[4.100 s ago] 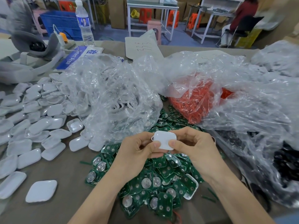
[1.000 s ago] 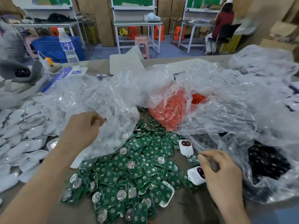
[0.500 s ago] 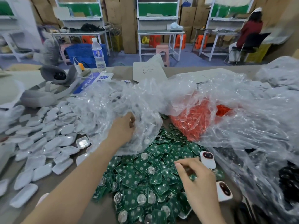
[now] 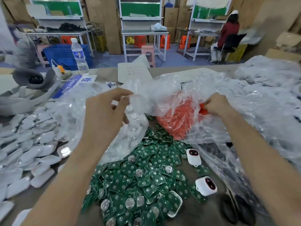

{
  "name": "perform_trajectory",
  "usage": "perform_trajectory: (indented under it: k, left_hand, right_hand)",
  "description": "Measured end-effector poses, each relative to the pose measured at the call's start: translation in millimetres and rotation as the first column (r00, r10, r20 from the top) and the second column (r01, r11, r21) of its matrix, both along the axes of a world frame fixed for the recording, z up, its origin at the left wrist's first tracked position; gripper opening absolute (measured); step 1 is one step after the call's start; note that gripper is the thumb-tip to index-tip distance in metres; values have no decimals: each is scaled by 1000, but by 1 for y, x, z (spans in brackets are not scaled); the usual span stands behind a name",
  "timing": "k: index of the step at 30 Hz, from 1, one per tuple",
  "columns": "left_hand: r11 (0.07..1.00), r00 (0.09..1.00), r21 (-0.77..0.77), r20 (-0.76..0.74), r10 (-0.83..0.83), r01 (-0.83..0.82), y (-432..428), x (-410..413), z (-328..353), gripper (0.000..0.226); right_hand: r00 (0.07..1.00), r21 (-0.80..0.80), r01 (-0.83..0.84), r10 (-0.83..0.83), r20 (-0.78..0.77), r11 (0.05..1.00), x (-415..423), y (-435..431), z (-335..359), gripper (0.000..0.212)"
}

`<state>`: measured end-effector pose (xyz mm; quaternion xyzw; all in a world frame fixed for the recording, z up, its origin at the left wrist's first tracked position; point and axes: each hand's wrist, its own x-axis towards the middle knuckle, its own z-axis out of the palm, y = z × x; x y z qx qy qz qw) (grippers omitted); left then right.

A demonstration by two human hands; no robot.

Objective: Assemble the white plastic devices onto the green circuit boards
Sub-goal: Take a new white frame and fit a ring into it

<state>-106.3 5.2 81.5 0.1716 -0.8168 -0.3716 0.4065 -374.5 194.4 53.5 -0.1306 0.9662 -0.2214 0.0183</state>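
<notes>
The left hand (image 4: 105, 111) is raised over the desk (image 4: 192, 216), fingers curled and pinching a fold of clear plastic bag (image 4: 130, 128). The right hand (image 4: 215, 105) is closed on a small orange piece (image 4: 203, 110) at the mouth of the neighbouring bag of orange parts (image 4: 177, 118); whether it grips the piece alone or the film with it I cannot tell.

Below and between the two forearms lies the heap of green circuit boards (image 4: 138, 176), loose and overlapping, many carrying round silver button cells. Two white devices (image 4: 193, 156) with dark red windows sit at the heap's right edge, one just beside the other bag's film. Rows of white shells (image 4: 32, 154) cover the desk to the left.

The risks, as I judge them, come from the bags. Both are slack and overhang the boards, so a tug on the film could spill orange parts into the green pile or drag boards off with it. The crumpled film also hides what lies under it, so a piece could be lost. The boards lie stacked loosely, so a forearm sweeping low could scatter them or knock the finished devices toward the desk edge.
</notes>
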Motion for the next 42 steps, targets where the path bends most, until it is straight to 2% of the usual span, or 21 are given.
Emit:
perform_trajectory:
  k: [2,4,7,9,12,14,17,22,26,29,32,34,36,40,42]
  left_hand:
    - [930,964,276,37,-262,242,31,-12,-24,31]
    - [811,906,472,56,-419,346,50,-20,-52,36]
    - [600,866,700,-52,-497,386,51,-22,-80,37]
    - [452,854,795,-151,-498,404,47,-20,-89,39]
    - [325,847,849,-231,-479,416,41,-19,-97,29]
    - [269,831,858,-270,-486,437,38,-19,-99,19]
    - [184,808,864,-335,-484,468,33,-18,-100,15]
    - [11,786,889,-398,-474,457,35,-18,-100,15]
    - [-111,789,901,-421,-447,419,30,-18,-99,25]
    - [-130,765,889,-445,-465,439,28,-17,-97,25]
    - [-52,755,883,-428,-496,467,30,-17,-98,21]
    - [-40,741,875,-432,-514,482,30,-16,-99,23]
    - [-76,723,865,-460,-515,497,30,-16,-99,26]
    - [-159,675,832,-529,-515,531,30,-15,-98,29]
    - [-181,653,814,-556,-515,551,29,-14,-100,36]
  right_hand:
    - [998,151,-55,55,6,987,-3,-12,-13,21]
    - [997,185,-59,68,-43,981,-1,-16,-20,20]
    - [991,110,-39,52,-121,993,0,-13,-24,19]
    - [989,56,-51,58,-135,997,-2,-8,-27,20]
    - [985,-26,-73,68,-158,997,-2,-3,-28,22]
    - [977,-158,-16,-18,-214,987,0,-2,-24,13]
    - [955,-299,45,-129,-269,953,2,1,-19,9]
    - [973,-334,44,-116,-199,942,7,7,-21,20]
    - [966,-360,42,-130,-223,932,9,11,-20,23]
    - [976,-477,-18,-88,-200,879,26,12,-14,23]
    - [997,-678,-71,40,-60,732,62,12,-8,24]
    - [991,-751,-72,131,19,656,91,11,-9,26]
    - [984,-799,-56,167,56,598,118,9,-14,27]
    - [982,-831,-62,183,48,553,161,1,-32,20]
    - [982,-870,-39,180,57,492,174,-4,-42,25]
